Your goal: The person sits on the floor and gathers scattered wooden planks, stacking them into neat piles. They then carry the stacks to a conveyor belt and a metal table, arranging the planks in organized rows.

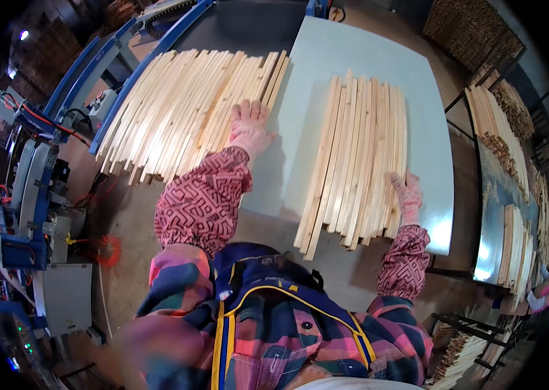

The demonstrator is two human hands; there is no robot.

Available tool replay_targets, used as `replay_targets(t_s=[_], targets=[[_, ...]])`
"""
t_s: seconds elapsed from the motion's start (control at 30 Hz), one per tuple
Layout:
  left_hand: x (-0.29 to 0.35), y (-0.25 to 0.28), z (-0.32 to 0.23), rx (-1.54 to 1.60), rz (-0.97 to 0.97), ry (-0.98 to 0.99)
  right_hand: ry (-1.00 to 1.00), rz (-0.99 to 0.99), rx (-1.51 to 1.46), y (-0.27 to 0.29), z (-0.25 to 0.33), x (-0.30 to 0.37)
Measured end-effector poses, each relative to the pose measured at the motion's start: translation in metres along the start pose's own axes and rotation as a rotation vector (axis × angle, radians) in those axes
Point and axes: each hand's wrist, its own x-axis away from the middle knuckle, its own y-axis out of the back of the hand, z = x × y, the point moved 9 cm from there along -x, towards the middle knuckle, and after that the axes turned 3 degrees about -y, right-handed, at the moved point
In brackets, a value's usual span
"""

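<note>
A wide batch of pale wooden strips lies side by side at the left, partly on a dark conveyor. My left hand, in a pink glove, lies on the right-hand strips of this batch with its fingers stretched out. A narrower batch of wooden strips rests on the pale grey table, its near ends uneven and jutting past the table edge. At the right side of that batch, my gloved right hand is closed about the outermost strips near their near end. Its fingertips are partly hidden.
Blue-framed machinery with cables stands at the left, above a grey cabinet. A coiled orange hose lies on the floor. Another table with stacked strips is at the right, and a large wood stack stands behind.
</note>
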Motion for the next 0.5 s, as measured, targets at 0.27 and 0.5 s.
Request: replay_targets(t_s=[0.27,0.5], targets=[[-0.015,-0.014,0.043,0.387,0.152,0.399,-0.047,0.016,-0.093,-0.004,-0.007,-0.003],[0.033,0.029,-0.025,1.063,-0.028,0.331,-0.061,0.07,-0.159,-0.006,-0.004,-0.006]])
